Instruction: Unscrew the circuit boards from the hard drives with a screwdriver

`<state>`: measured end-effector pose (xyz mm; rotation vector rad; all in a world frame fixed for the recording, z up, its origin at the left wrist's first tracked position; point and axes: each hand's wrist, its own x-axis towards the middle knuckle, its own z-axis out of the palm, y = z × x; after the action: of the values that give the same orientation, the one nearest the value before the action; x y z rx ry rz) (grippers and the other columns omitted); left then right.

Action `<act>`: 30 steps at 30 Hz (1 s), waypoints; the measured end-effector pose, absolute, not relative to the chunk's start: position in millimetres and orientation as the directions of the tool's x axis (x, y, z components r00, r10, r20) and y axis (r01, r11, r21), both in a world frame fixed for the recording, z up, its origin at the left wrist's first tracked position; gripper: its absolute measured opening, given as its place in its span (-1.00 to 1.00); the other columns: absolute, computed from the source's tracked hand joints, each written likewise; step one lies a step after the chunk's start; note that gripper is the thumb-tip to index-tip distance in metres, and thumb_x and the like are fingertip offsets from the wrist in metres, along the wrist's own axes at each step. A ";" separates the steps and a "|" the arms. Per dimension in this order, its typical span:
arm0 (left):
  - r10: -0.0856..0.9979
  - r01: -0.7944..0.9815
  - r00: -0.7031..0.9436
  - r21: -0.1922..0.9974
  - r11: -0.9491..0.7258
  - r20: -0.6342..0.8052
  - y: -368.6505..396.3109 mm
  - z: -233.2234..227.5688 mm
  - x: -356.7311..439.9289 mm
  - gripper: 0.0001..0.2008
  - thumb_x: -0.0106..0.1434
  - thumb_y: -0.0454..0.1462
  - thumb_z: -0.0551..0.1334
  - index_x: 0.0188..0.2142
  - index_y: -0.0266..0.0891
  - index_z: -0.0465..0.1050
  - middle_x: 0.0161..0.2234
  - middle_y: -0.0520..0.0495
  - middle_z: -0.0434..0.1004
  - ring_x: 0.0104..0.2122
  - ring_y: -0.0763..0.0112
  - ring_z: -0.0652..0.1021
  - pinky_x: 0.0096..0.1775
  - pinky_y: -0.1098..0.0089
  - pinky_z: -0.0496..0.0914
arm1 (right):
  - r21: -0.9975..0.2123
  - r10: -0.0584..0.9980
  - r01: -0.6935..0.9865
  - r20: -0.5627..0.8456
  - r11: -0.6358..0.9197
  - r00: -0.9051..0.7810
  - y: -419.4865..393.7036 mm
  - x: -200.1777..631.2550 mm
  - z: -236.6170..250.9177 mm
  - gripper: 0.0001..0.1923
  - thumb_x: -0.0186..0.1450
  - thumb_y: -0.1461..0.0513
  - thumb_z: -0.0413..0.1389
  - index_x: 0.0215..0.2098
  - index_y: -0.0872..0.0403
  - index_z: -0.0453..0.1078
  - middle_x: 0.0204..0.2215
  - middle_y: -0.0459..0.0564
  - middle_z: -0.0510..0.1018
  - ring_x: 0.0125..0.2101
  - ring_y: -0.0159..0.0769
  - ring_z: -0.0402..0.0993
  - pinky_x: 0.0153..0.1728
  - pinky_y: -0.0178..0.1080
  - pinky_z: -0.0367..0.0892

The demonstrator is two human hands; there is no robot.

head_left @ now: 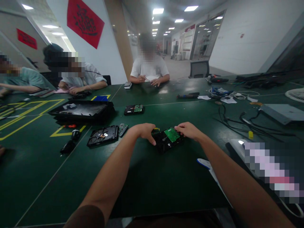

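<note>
A black hard drive [163,143] with a green circuit board [172,135] facing up sits in front of me at the middle of the green table. My left hand [146,130] grips its left end, thumb on the near side and fingers behind. At the far right corner, my right hand [187,130] pinches the drive's edge beside the board. A small yellow and black item [155,129] shows by my left fingertips; its kind is unclear. Left of my forearm lie another opened drive casing [103,136] and a loose circuit board [123,129].
Farther back rests another hard drive [134,109]. Stacked black trays [82,110] and a black-handled tool [68,146] lie left. Cables [249,122], a silver box [280,113] and a blurred-out screen [273,171] occupy the right. Co-workers sit across and at left.
</note>
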<state>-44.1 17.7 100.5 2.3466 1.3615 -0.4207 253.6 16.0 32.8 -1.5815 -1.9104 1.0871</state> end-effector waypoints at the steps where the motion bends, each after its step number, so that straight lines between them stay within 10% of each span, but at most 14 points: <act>1: 0.753 0.878 0.472 0.173 -0.446 -0.459 18.1 99.1 -42.9 -0.06 -0.07 0.15 0.51 0.24 -0.17 0.42 0.21 -0.25 0.54 0.11 -0.06 0.55 0.04 0.22 0.43 | -0.788 0.957 0.614 -0.152 0.032 -0.246 16.7 253.0 31.2 -0.58 0.40 -0.06 0.14 -0.29 0.09 0.60 -0.38 0.02 0.61 -0.39 -0.28 0.49 -0.43 -0.28 0.33; 24: 0.743 0.854 0.498 0.101 -0.511 -0.448 15.3 92.6 -30.0 -0.32 0.00 0.11 0.52 0.01 -0.24 0.60 -0.01 -0.31 0.68 -0.04 -0.02 0.65 -0.18 0.30 0.46 | -0.682 0.981 0.726 -0.073 0.082 -0.180 21.2 230.7 39.0 -0.54 0.47 -0.04 0.03 -0.32 0.05 0.63 -0.41 -0.03 0.63 -0.39 -0.22 0.49 -0.37 -0.22 0.26; 30: 0.714 0.846 0.495 0.087 -0.526 -0.495 7.1 94.2 -17.6 -0.30 0.05 0.24 0.44 -0.07 -0.27 0.65 -0.10 -0.33 0.71 -0.16 -0.01 0.68 -0.24 0.26 0.47 | -0.666 0.974 0.728 -0.010 0.163 -0.227 18.0 225.2 44.5 -0.62 0.48 0.00 0.08 -0.10 0.04 0.64 -0.12 0.06 0.70 -0.16 -0.15 0.59 -0.20 -0.21 0.39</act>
<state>-17.6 7.1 94.2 2.4247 1.3106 -0.5826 225.2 18.0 44.5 -1.6119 -2.0229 0.7805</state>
